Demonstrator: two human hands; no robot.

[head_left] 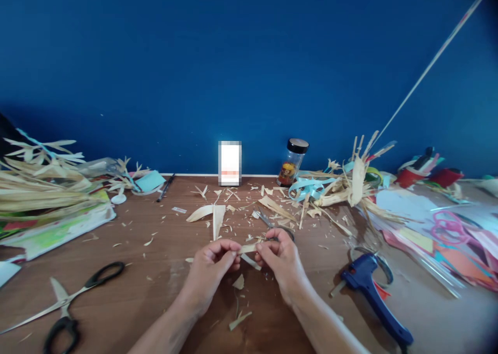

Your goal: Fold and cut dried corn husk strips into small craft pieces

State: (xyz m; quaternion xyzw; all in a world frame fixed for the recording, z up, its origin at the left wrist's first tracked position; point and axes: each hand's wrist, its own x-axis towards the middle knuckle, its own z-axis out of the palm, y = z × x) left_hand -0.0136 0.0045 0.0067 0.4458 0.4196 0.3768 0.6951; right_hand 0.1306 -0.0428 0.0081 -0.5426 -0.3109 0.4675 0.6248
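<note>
A short pale strip of dried husk [248, 249] is stretched between my two hands, just above the brown table. My left hand [212, 266] pinches its left end between thumb and fingers. Its right end is in the pinch of my right hand [280, 258]. Small dark-handled scissors [268, 220] lie right behind my right hand, partly hidden by it. Beyond my left hand rest wider cut husk pieces [218, 220]. Another narrow pale strip [251, 262] shows below the held one; whether it touches my fingers I cannot tell.
Large open scissors [64, 302] lie at left, near a husk bundle [42, 188]. At right are a blue glue gun [369, 286], pink scissors [449, 227] and coloured paper [406, 209]. A black-lidded jar [291, 162] and blue ribbon [311, 187] stand behind. Scraps litter the table [151, 281].
</note>
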